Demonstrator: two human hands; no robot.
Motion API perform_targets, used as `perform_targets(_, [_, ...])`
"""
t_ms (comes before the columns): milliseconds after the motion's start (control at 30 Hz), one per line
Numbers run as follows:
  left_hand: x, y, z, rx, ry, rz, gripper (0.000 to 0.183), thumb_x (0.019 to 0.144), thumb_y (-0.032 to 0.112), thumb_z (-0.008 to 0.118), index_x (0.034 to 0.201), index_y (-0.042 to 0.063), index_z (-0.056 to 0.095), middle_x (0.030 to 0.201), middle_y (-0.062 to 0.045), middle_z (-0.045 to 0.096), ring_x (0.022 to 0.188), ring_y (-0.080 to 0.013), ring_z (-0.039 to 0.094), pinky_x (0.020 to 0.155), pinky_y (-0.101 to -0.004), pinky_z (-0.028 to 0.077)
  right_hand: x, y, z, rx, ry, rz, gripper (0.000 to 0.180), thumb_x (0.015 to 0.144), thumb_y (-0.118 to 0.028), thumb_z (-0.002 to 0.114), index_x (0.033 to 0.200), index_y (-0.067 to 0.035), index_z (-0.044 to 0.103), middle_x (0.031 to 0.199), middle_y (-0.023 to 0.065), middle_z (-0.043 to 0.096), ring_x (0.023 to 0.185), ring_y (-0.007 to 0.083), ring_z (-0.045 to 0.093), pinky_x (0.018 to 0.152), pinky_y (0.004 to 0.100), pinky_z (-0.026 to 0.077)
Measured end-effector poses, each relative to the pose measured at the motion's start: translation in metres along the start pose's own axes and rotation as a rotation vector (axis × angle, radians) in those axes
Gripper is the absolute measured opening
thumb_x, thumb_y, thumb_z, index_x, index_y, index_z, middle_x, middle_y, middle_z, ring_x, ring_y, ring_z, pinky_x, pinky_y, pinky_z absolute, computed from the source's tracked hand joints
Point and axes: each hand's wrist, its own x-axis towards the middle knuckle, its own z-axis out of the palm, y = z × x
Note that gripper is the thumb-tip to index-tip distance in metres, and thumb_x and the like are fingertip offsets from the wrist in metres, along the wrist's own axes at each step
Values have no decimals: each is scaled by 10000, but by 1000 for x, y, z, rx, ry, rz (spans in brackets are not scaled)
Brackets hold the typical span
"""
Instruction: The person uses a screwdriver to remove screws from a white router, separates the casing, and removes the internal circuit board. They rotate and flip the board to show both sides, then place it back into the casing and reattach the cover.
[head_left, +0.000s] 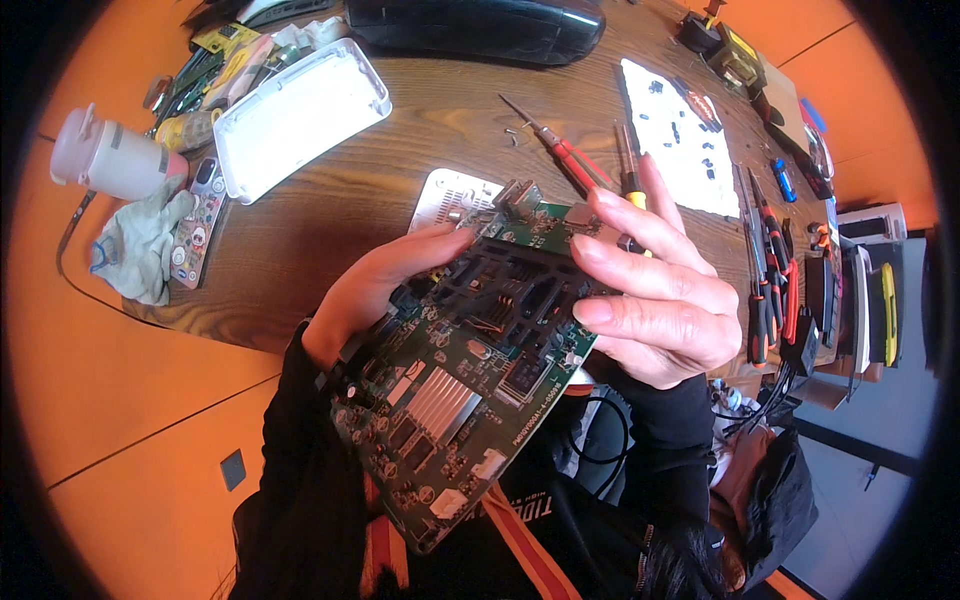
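A green printed circuit board (457, 375) is held up in front of my chest, tilted, component side towards me. It carries a finned aluminium heatsink (442, 405), a black slotted card-reader frame (517, 292) and a metal connector block (519, 196) at its far end. My left hand (375, 285) grips the left edge, thumb on the upper face. At the right edge, the fingertips of my right hand (660, 292) lie over the board; its thumb is hidden. Beyond the board, partly covered, lies a white slotted casing piece (442, 196).
On the wooden table (315, 247) lie red-handled tweezers (562, 150), a white pad (660, 142) with small dark parts, and a white plastic tray (300, 120). Screwdrivers (757, 315) line the right edge. A glove (139, 240), phone (199, 225) and plastic jug (112, 154) are left.
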Motion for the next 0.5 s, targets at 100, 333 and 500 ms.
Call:
perform_targets(100, [2,-7,-12,-29,-80,-64,290,888,88,463,1158,-14,492,1188,-126,481,1076,-160,488,950,-284,374,-1,3,2,7,38,-65,189,701,-221,708,859,-126,668,995,118,640,1086,377,512,975,639,217])
perform_targets(333, [-6,2,11,-327,87,-178,304,922,168,411,1175,7,464,1085,-117,558,982,-158,550,867,-280,434,1,2,0,153,-6,-11,218,695,-299,708,824,-132,658,1047,173,608,1083,474,469,968,641,222])
perform_targets(500, [1,17,19,-489,50,-231,313,932,190,386,1181,16,460,1079,-115,568,967,-156,557,856,-289,439,-1,8,-1,170,-20,-61,174,693,-282,698,791,-149,646,1026,170,617,1077,488,467,968,644,215])
